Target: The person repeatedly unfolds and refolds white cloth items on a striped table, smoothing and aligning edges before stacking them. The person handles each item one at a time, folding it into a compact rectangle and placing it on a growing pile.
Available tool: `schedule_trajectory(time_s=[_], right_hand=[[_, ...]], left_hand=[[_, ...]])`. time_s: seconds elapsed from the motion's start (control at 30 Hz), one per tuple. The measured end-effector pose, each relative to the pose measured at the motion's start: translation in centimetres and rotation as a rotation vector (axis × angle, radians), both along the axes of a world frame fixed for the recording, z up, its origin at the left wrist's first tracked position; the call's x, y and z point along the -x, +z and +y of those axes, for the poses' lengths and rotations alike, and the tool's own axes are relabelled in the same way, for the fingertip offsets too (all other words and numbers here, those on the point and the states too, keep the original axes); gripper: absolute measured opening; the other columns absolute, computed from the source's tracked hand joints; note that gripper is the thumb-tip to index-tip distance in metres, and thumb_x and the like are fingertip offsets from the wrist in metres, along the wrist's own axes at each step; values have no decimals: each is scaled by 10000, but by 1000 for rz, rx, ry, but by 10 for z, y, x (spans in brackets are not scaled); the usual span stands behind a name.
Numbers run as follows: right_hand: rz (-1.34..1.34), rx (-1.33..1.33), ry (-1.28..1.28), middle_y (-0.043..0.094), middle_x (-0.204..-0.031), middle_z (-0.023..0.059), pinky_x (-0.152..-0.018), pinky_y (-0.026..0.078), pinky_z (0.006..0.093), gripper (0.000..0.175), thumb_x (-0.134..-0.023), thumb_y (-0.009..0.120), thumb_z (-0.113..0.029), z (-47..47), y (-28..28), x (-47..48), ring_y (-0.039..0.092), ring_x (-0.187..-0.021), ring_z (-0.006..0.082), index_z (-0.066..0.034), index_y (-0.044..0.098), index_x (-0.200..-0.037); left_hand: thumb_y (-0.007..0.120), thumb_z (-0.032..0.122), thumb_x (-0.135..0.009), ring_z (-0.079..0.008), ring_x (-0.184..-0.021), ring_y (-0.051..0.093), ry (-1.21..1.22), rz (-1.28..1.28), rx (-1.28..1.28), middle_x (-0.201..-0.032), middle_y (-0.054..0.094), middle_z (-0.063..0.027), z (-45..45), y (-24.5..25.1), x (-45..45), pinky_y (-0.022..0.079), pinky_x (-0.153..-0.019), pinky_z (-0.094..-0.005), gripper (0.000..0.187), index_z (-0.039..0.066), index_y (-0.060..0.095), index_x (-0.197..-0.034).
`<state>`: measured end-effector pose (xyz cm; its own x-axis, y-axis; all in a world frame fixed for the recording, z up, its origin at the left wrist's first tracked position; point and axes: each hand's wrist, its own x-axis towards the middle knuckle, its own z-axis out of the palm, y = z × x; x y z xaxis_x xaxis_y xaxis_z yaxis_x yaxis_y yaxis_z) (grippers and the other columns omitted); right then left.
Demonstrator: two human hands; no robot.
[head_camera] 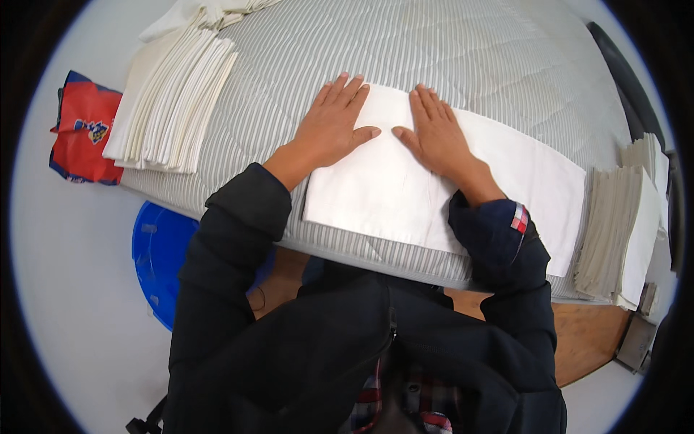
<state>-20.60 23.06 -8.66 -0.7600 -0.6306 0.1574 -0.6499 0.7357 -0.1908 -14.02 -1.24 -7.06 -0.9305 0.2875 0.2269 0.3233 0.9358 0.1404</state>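
Note:
A white cloth [374, 200], folded into a long flat piece, lies across a table covered with a grey striped quilted pad [390, 38]. On the cloth's left part rests my left hand [336, 122], palm down, its fingertips reaching the far edge. My right hand [439, 130] also presses flat on it, a short way to the right, with the two thumbs pointing toward each other. Both hands have their fingers a little apart and grip nothing. The cloth stretches on to the right beyond my right forearm, which hides part of its near edge.
Folded white and cream cloths [173, 103] stand in a row at the left, beside a red and blue bag [87, 130]. Loose cloth [190, 19] lies behind them. More folded cloths [615, 233] are stacked at the right edge. A blue plastic tub [157, 260] sits below the table's left side.

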Motion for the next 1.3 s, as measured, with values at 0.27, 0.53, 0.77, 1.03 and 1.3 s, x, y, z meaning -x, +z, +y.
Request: schedule_trajectory(time_s=[0.27,0.53,0.77,1.03,1.3], right_hand=[[23,-66,10,269,-1676,237,-1283,155,486,807,-1052,434,-548,-1,-2,3,216,-1573,374,38,303,-1591],[225,-121,173,272,-1680,207,-1263,216,544,751,-1043,520,-510,-23,33,-44,252,-1562,362,-61,317,-1610],[60,-3,478,346,-1636,214,-1252,224,568,748,-1044,399,-627,-31,26,-108,278,-1537,411,-93,422,-1567],[55,3,479,328,-1653,194,-1268,190,552,708,-1063,399,-591,-28,18,-108,244,-1554,394,-102,418,-1574],[18,-2,491,323,-1649,213,-1257,200,564,713,-1049,458,-563,-28,25,-106,243,-1552,405,-78,413,-1571]], left_hand=[[796,241,-876,-369,-1366,488,145,-171,-534,-1449,521,-224,-32,43,-156,385,-1152,-445,691,-9,523,-1459],[738,51,-859,-171,-804,556,292,-257,-792,-983,620,-94,-2,48,-189,494,-766,-306,614,-14,555,-1442],[602,-19,-900,-236,-796,607,198,-155,-674,-955,636,-129,-3,32,-192,503,-740,-341,387,31,689,-1274],[642,27,-950,-164,-819,614,238,-327,-820,-958,653,-91,-10,34,-194,491,-723,-302,266,4,724,-1202],[713,86,-947,-69,-721,572,433,-534,-1107,-907,667,-41,-13,33,-181,464,-644,-232,201,-20,701,-1118]])
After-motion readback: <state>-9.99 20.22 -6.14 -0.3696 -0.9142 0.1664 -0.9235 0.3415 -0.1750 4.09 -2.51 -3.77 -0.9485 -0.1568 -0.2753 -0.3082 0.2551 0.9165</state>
